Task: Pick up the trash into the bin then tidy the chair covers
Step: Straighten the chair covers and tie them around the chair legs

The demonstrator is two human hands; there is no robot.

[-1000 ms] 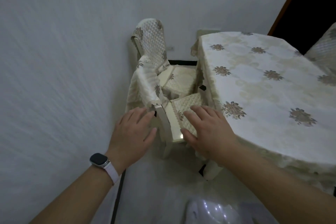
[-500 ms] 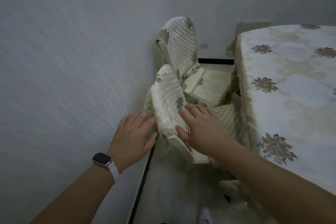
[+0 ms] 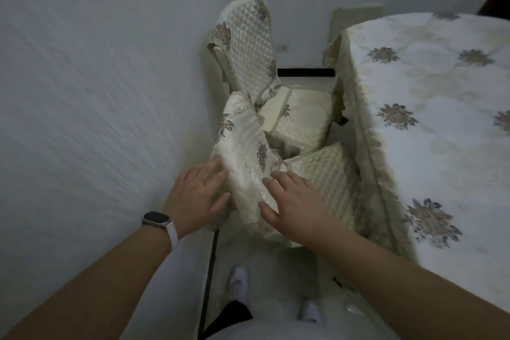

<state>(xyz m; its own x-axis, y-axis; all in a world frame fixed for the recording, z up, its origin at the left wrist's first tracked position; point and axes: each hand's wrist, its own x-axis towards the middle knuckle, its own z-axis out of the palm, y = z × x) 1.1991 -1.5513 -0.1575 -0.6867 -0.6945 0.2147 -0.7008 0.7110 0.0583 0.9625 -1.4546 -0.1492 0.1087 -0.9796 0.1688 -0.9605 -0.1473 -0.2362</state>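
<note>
With my left hand (image 3: 197,196) and right hand (image 3: 294,205) both open flat on the backrest cover (image 3: 244,163) at frame centre, holding nothing, I should smooth it evenly downward.

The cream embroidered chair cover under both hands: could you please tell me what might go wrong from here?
1. The cream embroidered chair cover sits bunched on the near chair's backrest; pressing with flat hands, left hand and right hand, may crease it further rather than seat it.
2. The black cord on the floor lies near the white shoes, a possible trip hazard.
</note>
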